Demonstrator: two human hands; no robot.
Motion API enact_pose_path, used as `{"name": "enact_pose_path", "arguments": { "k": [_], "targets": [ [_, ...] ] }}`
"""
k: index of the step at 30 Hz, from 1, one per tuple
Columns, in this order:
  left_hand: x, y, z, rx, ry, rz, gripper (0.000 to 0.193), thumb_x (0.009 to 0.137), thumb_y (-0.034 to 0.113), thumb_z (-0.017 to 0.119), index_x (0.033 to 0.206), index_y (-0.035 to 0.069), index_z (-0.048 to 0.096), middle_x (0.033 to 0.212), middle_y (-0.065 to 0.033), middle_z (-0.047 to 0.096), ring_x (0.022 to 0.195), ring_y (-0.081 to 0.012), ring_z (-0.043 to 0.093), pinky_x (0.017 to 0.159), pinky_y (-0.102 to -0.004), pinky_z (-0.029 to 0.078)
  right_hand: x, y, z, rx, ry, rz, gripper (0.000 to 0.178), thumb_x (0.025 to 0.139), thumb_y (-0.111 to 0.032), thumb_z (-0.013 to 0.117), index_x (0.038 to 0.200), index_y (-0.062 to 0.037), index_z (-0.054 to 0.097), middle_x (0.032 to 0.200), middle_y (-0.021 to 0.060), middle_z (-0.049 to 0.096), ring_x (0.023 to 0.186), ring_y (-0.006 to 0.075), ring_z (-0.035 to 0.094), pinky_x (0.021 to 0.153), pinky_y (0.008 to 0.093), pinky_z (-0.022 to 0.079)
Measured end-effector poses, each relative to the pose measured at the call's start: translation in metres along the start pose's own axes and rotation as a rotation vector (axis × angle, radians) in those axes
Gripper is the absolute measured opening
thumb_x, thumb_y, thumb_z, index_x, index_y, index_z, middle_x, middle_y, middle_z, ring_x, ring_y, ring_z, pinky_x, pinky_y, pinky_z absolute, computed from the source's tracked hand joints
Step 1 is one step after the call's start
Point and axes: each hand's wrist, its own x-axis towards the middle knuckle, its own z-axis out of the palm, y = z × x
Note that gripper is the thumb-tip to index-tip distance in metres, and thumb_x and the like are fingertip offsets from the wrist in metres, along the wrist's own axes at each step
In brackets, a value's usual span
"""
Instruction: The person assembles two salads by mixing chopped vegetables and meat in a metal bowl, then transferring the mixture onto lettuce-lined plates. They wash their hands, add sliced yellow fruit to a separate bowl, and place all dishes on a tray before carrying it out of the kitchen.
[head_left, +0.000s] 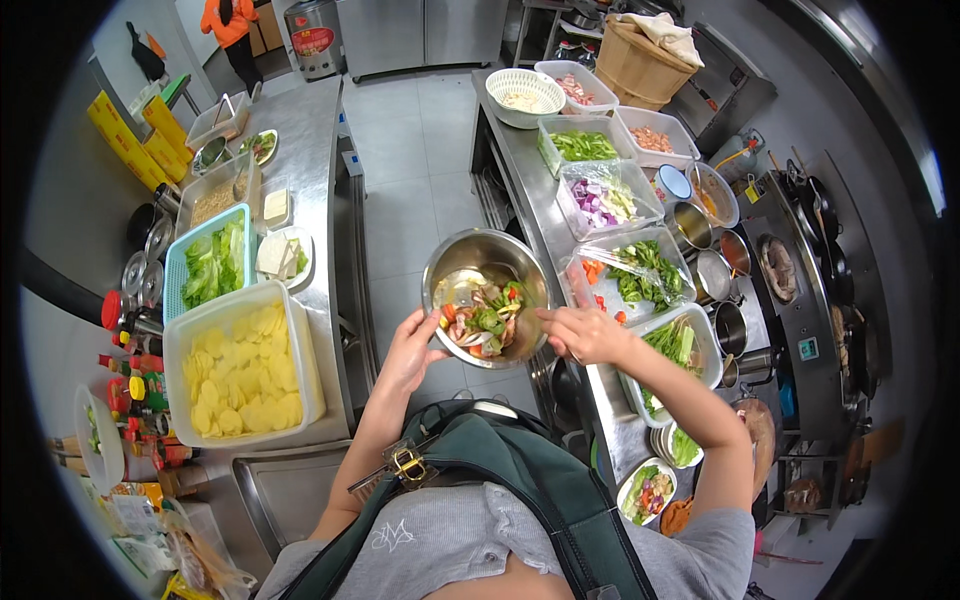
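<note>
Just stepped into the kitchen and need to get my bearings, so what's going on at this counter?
A person holds a steel bowl by its rim with the left hand, over the aisle between two steel counters. The bowl has mixed cut vegetables in it. The right hand is at the bowl's right edge, fingers pinched as if adding or picking pieces. Tubs of greens and other cut vegetables line the right counter; a tub of potato slices sits on the left one.

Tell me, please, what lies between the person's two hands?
In the head view, a steel bowl of mixed vegetables sits between the left hand and right hand.
</note>
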Motion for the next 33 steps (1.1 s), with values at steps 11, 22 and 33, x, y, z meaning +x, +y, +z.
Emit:
{"name": "enact_pose_path", "arguments": {
  "k": [11,22,33],
  "targets": [
    [0.007,-0.02,0.011,-0.129,0.099,-0.023,0.035,0.095,0.028,0.051,0.12,0.005,0.047,0.117,-0.0105,0.055,0.103,-0.0226,0.057,0.071,-0.0385,0.055,-0.029,-0.027,0.041,1.049,0.916,1.354,0.053,0.101,-0.036,0.026,0.084,0.0079,0.051,0.086,0.027,0.062,0.061,0.0259,0.065,0.058,0.0322,0.057],
    [0.02,-0.037,0.026,-0.218,-0.015,-0.074,0.036,0.098,0.029,0.045,0.123,0.003,0.041,0.126,-0.0137,0.048,0.113,-0.0272,0.051,0.087,-0.0485,0.049,-0.009,-0.039,-0.014,0.035,0.039,0.069,0.007,0.085,-0.006,0.054,0.088,-0.0006,0.057,0.096,0.0152,0.064,0.077,0.0218,0.064,0.061,0.0297,0.054],
    [0.022,-0.033,0.032,-0.142,-0.032,-0.118,0.03,0.098,0.024,0.043,0.117,0.002,0.049,0.116,-0.0113,0.055,0.108,-0.023,0.055,0.087,-0.0474,0.05,-0.011,-0.035,-0.039,-0.006,-0.059,-0.151,0.02,0.085,-0.022,0.06,0.085,-0.0019,0.055,0.097,0.0143,0.063,0.066,0.0161,0.061,0.047,0.026,0.05]
  ]
}}
